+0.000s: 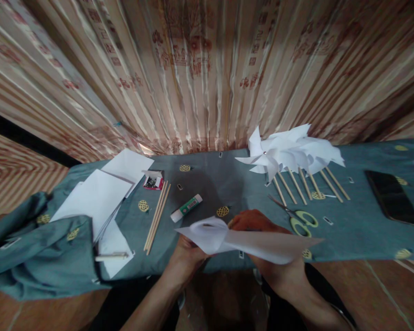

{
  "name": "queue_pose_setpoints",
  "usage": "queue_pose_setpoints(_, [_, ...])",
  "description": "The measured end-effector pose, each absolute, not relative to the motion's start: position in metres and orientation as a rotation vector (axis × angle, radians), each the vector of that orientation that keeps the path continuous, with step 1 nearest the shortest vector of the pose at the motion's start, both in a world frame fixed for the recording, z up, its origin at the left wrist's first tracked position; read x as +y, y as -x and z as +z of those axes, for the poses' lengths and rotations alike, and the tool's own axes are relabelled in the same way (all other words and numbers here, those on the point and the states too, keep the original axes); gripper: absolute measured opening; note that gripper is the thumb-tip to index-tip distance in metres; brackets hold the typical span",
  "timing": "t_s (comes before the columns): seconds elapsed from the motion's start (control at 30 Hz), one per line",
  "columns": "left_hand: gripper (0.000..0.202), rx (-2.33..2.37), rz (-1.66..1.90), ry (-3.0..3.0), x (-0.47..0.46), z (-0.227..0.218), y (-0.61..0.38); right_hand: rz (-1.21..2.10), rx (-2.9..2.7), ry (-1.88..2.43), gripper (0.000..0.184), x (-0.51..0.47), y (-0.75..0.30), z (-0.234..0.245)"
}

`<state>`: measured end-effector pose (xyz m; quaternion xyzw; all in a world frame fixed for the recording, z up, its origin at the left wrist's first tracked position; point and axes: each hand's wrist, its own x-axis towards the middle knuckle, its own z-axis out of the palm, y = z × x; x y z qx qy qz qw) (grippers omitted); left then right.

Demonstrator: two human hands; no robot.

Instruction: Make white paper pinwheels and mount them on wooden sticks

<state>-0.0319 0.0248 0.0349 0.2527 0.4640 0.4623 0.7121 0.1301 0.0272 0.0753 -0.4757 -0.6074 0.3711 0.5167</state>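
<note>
Between my two hands is a white paper pinwheel [269, 243], partly folded, with a curled blade on the left and a wide flat flap on the right. My left hand [189, 250] grips it from below left, most fingers hidden behind the paper. My right hand [253, 221] is closed on it from behind, knuckles showing over the top edge. A green and white glue stick [186, 208] lies just beyond my left hand. Scissors with light green handles [301, 220] rest to the right of my right hand.
Finished white pinwheels [290, 151] on wooden sticks lie at the back right. A black phone [393, 197] is at far right. To the left are loose wooden sticks [157, 218], a small box of pins [153, 180], white paper sheets [100, 197] and a pen [112, 256].
</note>
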Motion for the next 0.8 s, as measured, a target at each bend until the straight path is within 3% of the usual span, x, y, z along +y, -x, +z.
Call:
queue_pose_setpoints(0.23, [0.024,1.114,0.96,-0.535,0.022,0.029,0.03,1.432,-0.884,1.2,0.022,0.041,-0.133,0.061])
queue_pose_setpoints(0.8, [0.023,1.291,0.962,-0.716,0.012,0.023,0.036,1.738,-0.62,1.146,0.027,0.057,-0.131,0.032])
